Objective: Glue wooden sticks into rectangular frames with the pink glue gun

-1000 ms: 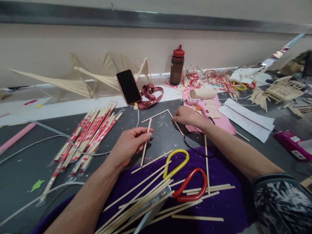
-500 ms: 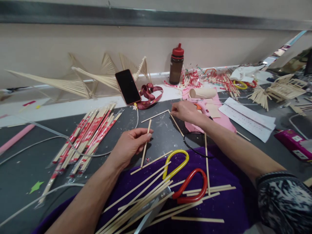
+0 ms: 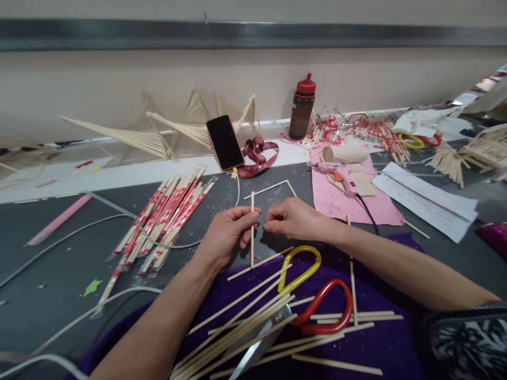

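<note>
My left hand [image 3: 227, 235] pinches a thin wooden stick [image 3: 252, 232] that stands nearly upright on the dark table. My right hand [image 3: 291, 219] is right beside it, fingers curled and fingertips close to the same stick; whether it grips anything I cannot tell. Just behind the hands lies an angled frame of joined sticks [image 3: 273, 187]. Large scissors with yellow and red handles [image 3: 304, 287] rest on a purple cloth [image 3: 368, 338] among several loose sticks [image 3: 245, 316].
Wrapped chopsticks in red packets [image 3: 170, 221] lie to the left. A phone [image 3: 225, 142], red lanyard [image 3: 257, 153], brown bottle with red cap [image 3: 301, 107], pink glue gun [image 3: 340, 177] on pink paper [image 3: 336, 203], stick models [image 3: 158, 134] and white papers [image 3: 428, 198] sit behind.
My right hand left the angled stick frame and came back toward me, ending beside the left hand's stick. The left hand turned its stick more upright. The view shifted slightly.
</note>
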Demonstrator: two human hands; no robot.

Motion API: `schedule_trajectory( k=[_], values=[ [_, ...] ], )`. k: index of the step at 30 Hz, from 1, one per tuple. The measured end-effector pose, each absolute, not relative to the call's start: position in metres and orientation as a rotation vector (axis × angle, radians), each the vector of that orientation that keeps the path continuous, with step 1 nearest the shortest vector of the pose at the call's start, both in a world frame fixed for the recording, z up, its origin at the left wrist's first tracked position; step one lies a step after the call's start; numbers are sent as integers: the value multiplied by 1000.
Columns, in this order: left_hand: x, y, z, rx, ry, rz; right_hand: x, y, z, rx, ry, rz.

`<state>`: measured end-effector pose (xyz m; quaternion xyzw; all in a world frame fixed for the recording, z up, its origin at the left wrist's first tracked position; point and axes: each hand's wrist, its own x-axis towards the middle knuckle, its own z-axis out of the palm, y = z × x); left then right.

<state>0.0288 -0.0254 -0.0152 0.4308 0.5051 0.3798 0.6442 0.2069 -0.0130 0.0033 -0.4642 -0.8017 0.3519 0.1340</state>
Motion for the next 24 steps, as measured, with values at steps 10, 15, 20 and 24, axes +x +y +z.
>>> schedule_trajectory(
  k=[10, 15, 20, 24],
  values=[
    [14, -18, -15, 1116, 1313, 852, 202, 58, -7, -1424, -2725, -79],
    [11, -16, -19, 1156, 1358, 816, 191, 66, -18, -1336, -2819, -133],
    [14, -15, -19, 1143, 1389, 815, 192, 58, -9, -1355, -2710, -44],
    [16, -14, -15, 1105, 1360, 837, 196, 44, -1, -1343, -2621, 118]
  ],
)
